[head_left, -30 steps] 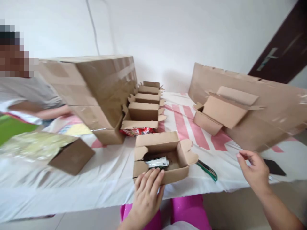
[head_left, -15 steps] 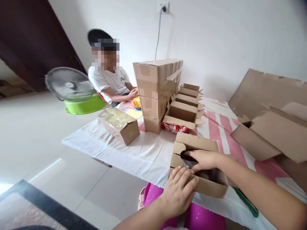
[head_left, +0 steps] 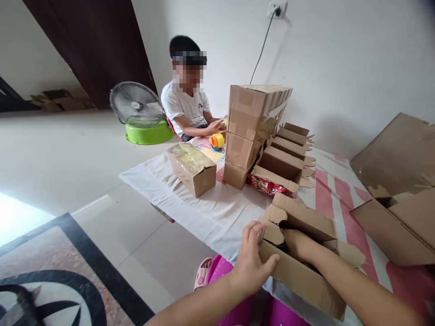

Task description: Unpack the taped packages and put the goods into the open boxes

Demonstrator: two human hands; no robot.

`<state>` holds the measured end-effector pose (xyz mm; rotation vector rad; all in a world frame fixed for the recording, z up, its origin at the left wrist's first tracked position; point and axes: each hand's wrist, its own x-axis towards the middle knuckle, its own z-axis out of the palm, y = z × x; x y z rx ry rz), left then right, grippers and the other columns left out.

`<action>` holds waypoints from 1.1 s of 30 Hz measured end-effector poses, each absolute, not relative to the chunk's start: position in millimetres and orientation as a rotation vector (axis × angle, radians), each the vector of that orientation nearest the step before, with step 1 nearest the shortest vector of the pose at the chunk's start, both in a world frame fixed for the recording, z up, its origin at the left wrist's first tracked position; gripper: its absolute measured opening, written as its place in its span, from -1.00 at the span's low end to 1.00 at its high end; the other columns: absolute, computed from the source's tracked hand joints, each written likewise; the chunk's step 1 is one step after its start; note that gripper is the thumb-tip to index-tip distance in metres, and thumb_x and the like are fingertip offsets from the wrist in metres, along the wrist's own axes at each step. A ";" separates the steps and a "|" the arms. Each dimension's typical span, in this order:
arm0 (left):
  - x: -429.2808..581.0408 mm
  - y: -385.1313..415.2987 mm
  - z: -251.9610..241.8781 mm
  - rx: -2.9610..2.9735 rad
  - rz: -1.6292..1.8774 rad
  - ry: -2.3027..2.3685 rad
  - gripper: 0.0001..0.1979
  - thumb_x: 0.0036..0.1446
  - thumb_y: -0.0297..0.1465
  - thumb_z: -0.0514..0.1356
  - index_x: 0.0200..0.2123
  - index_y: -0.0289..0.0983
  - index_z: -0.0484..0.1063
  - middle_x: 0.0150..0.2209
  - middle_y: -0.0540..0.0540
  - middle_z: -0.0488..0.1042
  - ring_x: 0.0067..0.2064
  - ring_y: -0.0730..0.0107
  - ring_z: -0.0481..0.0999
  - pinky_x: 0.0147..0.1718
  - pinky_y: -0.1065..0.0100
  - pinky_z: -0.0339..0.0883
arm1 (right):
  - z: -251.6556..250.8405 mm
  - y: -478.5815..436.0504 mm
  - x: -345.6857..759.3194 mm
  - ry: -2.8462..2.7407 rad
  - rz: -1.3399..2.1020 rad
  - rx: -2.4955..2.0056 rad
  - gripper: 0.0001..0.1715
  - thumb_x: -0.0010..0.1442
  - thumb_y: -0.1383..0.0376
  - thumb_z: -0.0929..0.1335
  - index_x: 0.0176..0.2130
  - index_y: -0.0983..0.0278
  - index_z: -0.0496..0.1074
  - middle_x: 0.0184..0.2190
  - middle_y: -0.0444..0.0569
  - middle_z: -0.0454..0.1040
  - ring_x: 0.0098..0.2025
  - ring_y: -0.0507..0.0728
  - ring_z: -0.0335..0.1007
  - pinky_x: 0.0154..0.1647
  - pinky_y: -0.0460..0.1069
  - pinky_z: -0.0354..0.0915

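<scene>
An open cardboard box [head_left: 306,283] with raised flaps lies at the table's front edge. My left hand [head_left: 253,258] grips its left end, thumb along the front wall and fingers at the corner. Reaching into the same box, my right hand [head_left: 299,244] is hidden at the fingers, so I cannot tell what it touches inside. Behind the box, a red snack packet [head_left: 267,184] lies against a row of open cardboard boxes [head_left: 282,165].
Taped boxes [head_left: 246,117] are stacked beyond, with another taped box [head_left: 195,170] on the left. A person [head_left: 190,106] sits across the table by a yellow tape roll [head_left: 216,141]. Large cardboard pieces [head_left: 397,226] stand at right. A fan [head_left: 136,105] is on the floor.
My right hand has gone deeper into the box, and its fingers are now out of sight. My left hand has shifted to the box's left corner. The view has swung left.
</scene>
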<state>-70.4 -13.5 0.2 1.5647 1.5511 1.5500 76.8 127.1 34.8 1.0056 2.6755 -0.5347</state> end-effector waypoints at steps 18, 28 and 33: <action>-73.7 17.4 3.9 1.499 1.370 1.546 -0.33 0.01 -0.41 0.25 0.18 -0.22 0.08 -0.08 -0.15 0.45 -0.07 0.17 0.51 -0.11 0.11 0.44 | 86.1 95.4 111.0 3.380 -0.030 1.400 -0.38 0.18 0.22 0.30 0.21 0.27 0.21 0.09 0.15 0.46 0.15 0.33 0.36 0.19 0.24 0.26; -19.6 -11.0 52.5 2.856 1.112 1.171 -0.72 0.23 -0.45 0.06 -0.03 -0.39 0.40 0.01 -0.23 0.53 0.12 0.12 0.46 0.17 0.21 0.27 | 64.4 117.7 118.9 3.146 -0.766 1.793 -0.41 0.23 0.02 0.23 0.12 0.29 0.27 0.01 0.16 0.51 0.01 0.29 0.46 0.03 0.16 0.35; -7.5 17.5 36.2 2.604 0.805 1.851 -0.50 0.27 -0.22 0.10 0.04 -0.57 0.41 0.09 -0.52 0.45 0.23 -0.22 0.35 0.26 -0.10 0.09 | 58.4 123.2 123.9 3.086 -1.045 1.876 -0.42 0.19 -0.03 0.28 0.07 0.25 0.33 0.01 0.12 0.52 0.02 0.28 0.44 0.06 0.16 0.33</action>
